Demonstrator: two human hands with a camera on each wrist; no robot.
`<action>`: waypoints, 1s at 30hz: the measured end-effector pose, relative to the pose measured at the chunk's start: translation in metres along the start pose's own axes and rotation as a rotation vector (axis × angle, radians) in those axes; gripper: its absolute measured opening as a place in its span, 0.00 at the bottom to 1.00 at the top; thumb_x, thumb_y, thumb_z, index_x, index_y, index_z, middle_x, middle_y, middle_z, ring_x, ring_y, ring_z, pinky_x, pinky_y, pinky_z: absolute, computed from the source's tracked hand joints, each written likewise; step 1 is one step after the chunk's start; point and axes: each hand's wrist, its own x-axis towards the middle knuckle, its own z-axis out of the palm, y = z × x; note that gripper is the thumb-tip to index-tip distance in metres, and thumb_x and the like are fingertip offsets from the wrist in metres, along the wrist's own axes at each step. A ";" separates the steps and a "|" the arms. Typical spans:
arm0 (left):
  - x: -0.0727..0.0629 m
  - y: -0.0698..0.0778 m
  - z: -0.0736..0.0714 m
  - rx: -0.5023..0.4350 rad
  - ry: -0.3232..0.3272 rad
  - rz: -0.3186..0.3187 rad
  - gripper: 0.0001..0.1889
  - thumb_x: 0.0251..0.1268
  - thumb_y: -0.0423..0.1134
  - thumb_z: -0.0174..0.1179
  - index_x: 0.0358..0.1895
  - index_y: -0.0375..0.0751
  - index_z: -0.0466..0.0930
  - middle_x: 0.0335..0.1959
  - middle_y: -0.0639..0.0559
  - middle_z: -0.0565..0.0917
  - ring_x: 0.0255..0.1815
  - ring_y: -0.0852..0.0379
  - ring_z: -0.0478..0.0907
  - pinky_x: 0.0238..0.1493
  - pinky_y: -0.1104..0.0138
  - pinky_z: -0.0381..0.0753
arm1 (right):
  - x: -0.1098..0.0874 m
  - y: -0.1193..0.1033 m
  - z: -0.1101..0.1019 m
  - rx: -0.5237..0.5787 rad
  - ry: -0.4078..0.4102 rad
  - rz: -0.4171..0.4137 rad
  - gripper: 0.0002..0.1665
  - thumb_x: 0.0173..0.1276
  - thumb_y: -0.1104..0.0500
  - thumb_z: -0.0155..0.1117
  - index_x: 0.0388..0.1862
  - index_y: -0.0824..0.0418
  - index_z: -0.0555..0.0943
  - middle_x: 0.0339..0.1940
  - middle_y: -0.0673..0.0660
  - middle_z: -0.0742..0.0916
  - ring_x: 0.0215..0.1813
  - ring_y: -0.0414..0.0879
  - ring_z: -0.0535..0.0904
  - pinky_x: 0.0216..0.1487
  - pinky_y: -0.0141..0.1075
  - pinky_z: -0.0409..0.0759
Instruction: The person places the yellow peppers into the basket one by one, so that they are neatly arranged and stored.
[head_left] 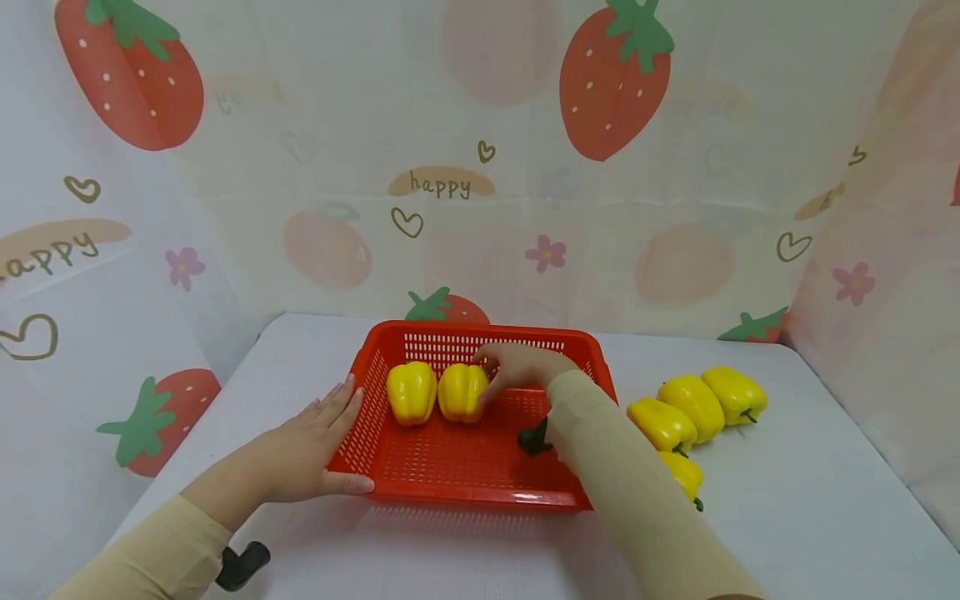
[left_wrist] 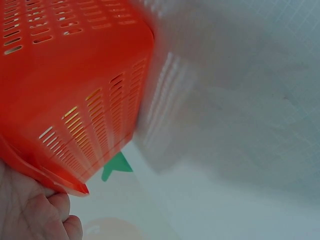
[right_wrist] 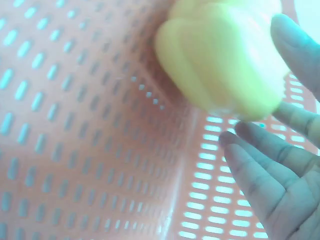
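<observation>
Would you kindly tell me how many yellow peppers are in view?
6: two yellow peppers side by side in the red basket, and four on the table to its right. The right sleeve partly covers the nearest of those, so others may be hidden.

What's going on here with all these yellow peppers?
A person's left hand rests against the left side of a red basket. Their right hand is inside it, thumb and fingers around a yellow pepper, with a second pepper beside that one. Four more peppers lie on the white table, right of the basket.
</observation>
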 end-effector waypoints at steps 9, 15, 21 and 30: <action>0.000 0.000 0.001 0.012 0.010 0.006 0.64 0.36 0.81 0.47 0.72 0.36 0.42 0.73 0.41 0.41 0.73 0.42 0.41 0.68 0.48 0.50 | -0.009 0.000 -0.014 -0.025 0.039 -0.007 0.40 0.49 0.47 0.74 0.61 0.52 0.69 0.54 0.53 0.77 0.53 0.46 0.73 0.54 0.40 0.74; -0.002 0.002 -0.001 0.015 0.016 0.009 0.64 0.37 0.80 0.47 0.71 0.35 0.43 0.73 0.39 0.42 0.72 0.42 0.41 0.68 0.48 0.50 | -0.017 -0.004 -0.027 0.001 0.044 -0.037 0.38 0.53 0.52 0.71 0.62 0.56 0.68 0.57 0.54 0.76 0.53 0.45 0.74 0.54 0.39 0.75; -0.002 0.003 -0.002 0.018 0.014 0.008 0.63 0.37 0.80 0.48 0.71 0.35 0.43 0.73 0.39 0.42 0.72 0.42 0.41 0.68 0.48 0.50 | -0.026 -0.006 -0.036 0.008 0.057 -0.090 0.36 0.54 0.53 0.71 0.61 0.57 0.69 0.57 0.56 0.77 0.55 0.49 0.75 0.56 0.40 0.74; -0.003 0.004 -0.004 0.014 0.013 0.014 0.63 0.38 0.79 0.48 0.71 0.34 0.43 0.73 0.38 0.42 0.72 0.41 0.41 0.67 0.47 0.50 | -0.045 -0.002 -0.051 0.030 0.066 -0.157 0.33 0.55 0.54 0.70 0.59 0.57 0.71 0.56 0.59 0.77 0.57 0.52 0.75 0.54 0.39 0.76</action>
